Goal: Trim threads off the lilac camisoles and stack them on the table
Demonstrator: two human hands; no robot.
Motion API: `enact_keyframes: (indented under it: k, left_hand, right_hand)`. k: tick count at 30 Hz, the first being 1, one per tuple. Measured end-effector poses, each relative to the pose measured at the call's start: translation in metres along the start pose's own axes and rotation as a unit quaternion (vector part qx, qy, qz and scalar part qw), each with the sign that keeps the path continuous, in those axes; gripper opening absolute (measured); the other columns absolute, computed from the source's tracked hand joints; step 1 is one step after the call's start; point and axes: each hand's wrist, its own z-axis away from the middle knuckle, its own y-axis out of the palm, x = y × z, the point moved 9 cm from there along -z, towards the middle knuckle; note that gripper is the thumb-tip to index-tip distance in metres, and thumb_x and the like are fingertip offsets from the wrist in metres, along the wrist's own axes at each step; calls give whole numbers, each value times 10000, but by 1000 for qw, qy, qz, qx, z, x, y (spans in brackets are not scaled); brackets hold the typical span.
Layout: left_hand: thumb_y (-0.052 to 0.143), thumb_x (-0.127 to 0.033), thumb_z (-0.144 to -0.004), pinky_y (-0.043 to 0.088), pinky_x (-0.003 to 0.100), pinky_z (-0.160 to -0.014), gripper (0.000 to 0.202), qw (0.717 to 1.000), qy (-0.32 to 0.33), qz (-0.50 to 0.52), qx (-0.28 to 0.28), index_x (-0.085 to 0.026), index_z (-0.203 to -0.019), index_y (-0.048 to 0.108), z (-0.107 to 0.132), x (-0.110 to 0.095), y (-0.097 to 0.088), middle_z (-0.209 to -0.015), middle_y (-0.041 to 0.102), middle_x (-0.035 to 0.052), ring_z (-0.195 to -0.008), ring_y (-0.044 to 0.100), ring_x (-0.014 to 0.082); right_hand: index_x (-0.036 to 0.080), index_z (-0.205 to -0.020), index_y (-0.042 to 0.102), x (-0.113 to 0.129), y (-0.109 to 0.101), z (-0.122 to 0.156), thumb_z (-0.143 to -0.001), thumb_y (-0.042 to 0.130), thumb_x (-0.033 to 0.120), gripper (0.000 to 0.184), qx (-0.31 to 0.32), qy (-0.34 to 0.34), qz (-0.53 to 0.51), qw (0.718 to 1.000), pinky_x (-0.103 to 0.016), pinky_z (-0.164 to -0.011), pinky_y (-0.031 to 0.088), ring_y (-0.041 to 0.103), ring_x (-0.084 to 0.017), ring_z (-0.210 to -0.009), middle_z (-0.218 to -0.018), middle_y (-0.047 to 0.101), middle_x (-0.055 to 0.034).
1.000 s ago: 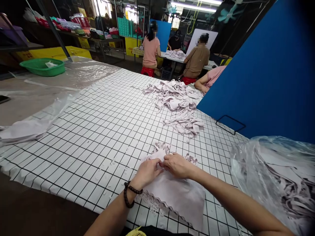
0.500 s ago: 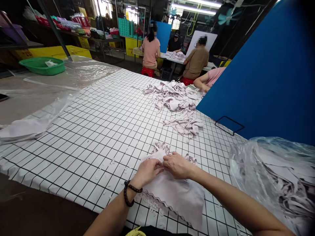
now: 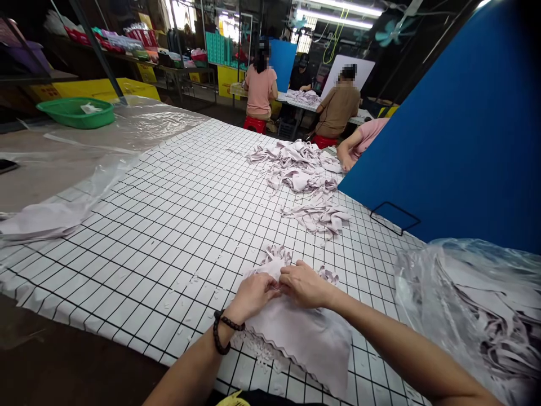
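A pale lilac piece of fabric [image 3: 308, 344] with a scalloped lower edge lies on the black-gridded white table cover [image 3: 169, 225] near the front edge. My left hand [image 3: 252, 296], a dark bead bracelet on its wrist, and my right hand [image 3: 305, 285] meet over the fabric's upper edge. Both have their fingers pinched together on that edge. Small frilly lilac offcuts [image 3: 279, 254] lie just beyond my fingers.
More lilac fabric pieces [image 3: 298, 166] are heaped farther up the table. A clear plastic bag of fabric strips [image 3: 473, 304] sits at the right under a blue partition board [image 3: 456, 135]. A green basin [image 3: 76, 113] stands far left. Several people sit at the table's far end and beyond.
Both hands stay pinched on the fabric edge, with only slight finger shifts. The view has drifted a little.
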Motion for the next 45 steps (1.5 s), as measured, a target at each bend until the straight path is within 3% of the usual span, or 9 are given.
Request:
enact_keyframes:
  k: [16, 20, 25, 28, 32, 37, 41, 43, 45]
  left_hand:
    - [557, -426, -818, 359, 272, -627, 229, 1000, 8, -22, 8, -219, -806, 654, -3, 4, 6, -875, 665, 25, -803, 590, 194]
    - [585, -417, -795, 344, 264, -599, 201, 1000, -1, -21, -3, -233, -868, 614, 0, 2, 4, -806, 647, -2, -777, 589, 185]
    - [608, -439, -760, 366, 264, -600, 404, 997, -44, 21, -56, -228, -1066, 451, 4, 6, -2, -724, 594, -32, -707, 583, 180]
    - [503, -461, -822, 398, 273, -626, 353, 990, -78, 51, -103, -216, -1057, 408, 7, 11, -8, -752, 566, -16, -720, 587, 181]
    - [449, -433, -848, 434, 288, -676, 306, 982, -86, 90, -143, -212, -1055, 405, 7, 15, -13, -792, 546, -4, -719, 589, 171]
    - [450, -473, -848, 424, 255, -515, 339, 972, -83, 185, -118, -219, -1071, 429, 1, 18, -5, -789, 532, -19, -517, 526, 114]
    - [472, -540, -826, 366, 215, -378, 383, 949, -86, 293, -72, -218, -1035, 469, -5, 17, -1, -801, 498, -28, -417, 451, 65]
    - [508, -566, -793, 367, 208, -356, 439, 937, -102, 330, -55, -216, -1056, 492, -9, 15, -3, -848, 509, -11, -447, 484, 71]
    - [539, -562, -774, 435, 216, -408, 507, 928, -107, 354, -39, -213, -1137, 489, -17, 10, -7, -948, 532, 25, -541, 556, 93]
  right_hand:
    - [171, -806, 576, 0, -2, 2, -886, 449, 229, 161, -40, 20, -3, 999, -325, -654, 223, 482, -140, -677, -772, 582, -25]
    - [195, -879, 560, -15, -5, 7, -830, 510, 182, 71, -40, 18, -99, 994, -300, -683, 280, 540, -140, -766, -863, 613, 0]
    - [208, -1007, 554, -62, -14, 9, -779, 458, 67, 285, -134, 86, -165, 973, -268, -696, 374, 547, -134, -795, -1010, 587, -32]
    - [226, -1121, 544, -119, -11, 15, -763, 491, 94, 385, -185, 203, -259, 926, -251, -676, 425, 563, -135, -810, -1151, 544, -57]
    - [169, -1150, 540, -221, -18, 64, -766, 514, 162, 385, -304, 461, -277, 787, -312, -701, 442, 562, -223, -915, -1155, 532, -141]
    - [167, -912, 594, -282, -35, 97, -774, 539, 263, 177, -367, 538, -282, 705, -377, -752, 433, 534, -299, -980, -943, 592, -131]
    - [181, -847, 570, -262, -42, 82, -853, 468, 345, 192, -410, 466, -326, 713, -313, -725, 469, 581, -221, -875, -903, 630, -87]
    - [189, -866, 569, -230, -39, 66, -876, 454, 396, 237, -407, 380, -373, 742, -283, -705, 481, 592, -183, -819, -910, 639, -68]
    - [189, -920, 582, -186, -30, 46, -867, 492, 394, 230, -349, 247, -439, 790, -285, -710, 484, 593, -172, -809, -923, 639, -59]
